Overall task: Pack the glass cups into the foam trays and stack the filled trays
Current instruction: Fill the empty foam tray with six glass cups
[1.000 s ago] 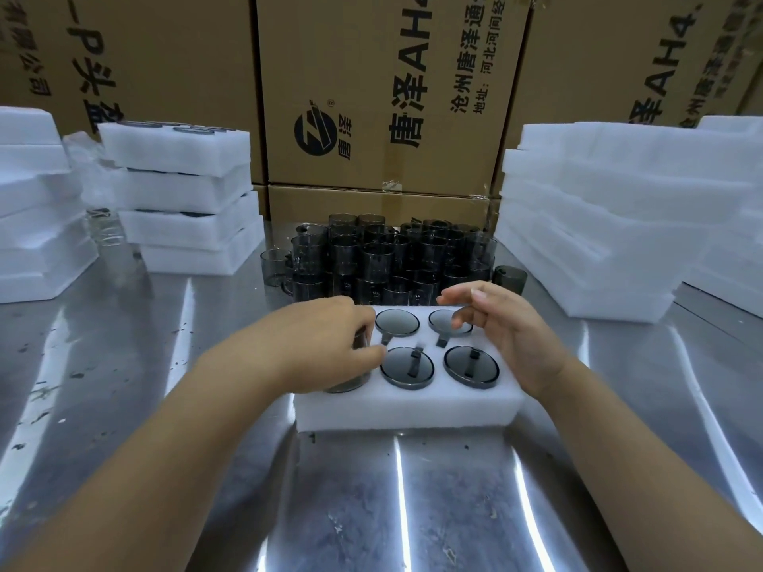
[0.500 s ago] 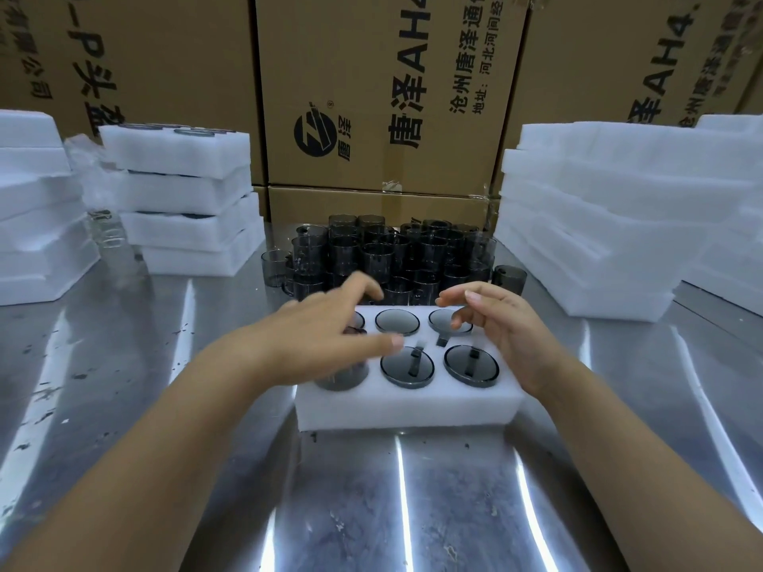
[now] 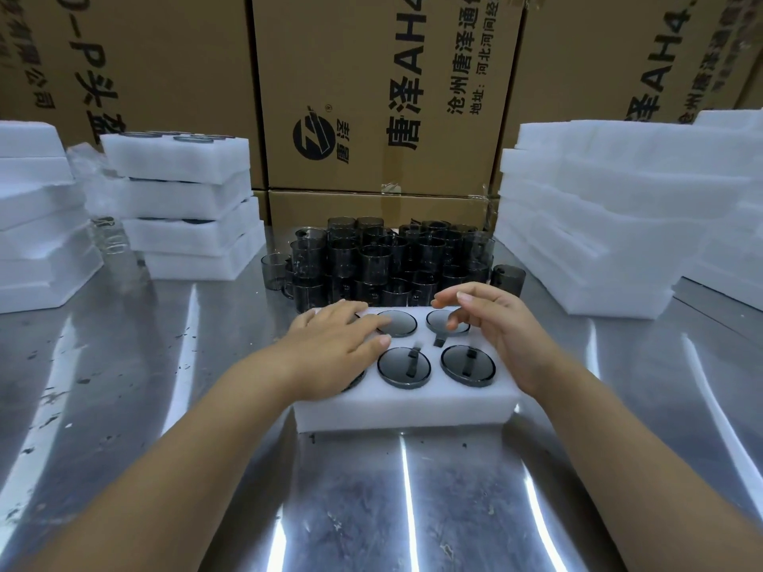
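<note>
White foam tray (image 3: pixel 404 406) mid steel table (image 3: pixel 371 509), round pockets holding smoky glass cups (image 3: pixel 404 367) | left hand (image 3: pixel 338 344) flat, fingers straight, lying over the two left cups | right hand (image 3: pixel 499 324) loosely curled above back-right cup, holding nothing | behind: loose cups (image 3: pixel 371 262), cardboard boxes (image 3: pixel 371 97) | left: stacked filled trays (image 3: pixel 186 200) | right: foam stack (image 3: pixel 598 225)

left cups (image 3: pixel 356 378) of foam tray (image 3: pixel 404 410) mostly under left hand (image 3: pixel 336 344), cartons (image 3: pixel 371 97) cropped above

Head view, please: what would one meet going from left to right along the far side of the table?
White foam stack at the left edge → stack of filled foam trays → cluster of loose dark glass cups → tall stack of foam trays.
</note>
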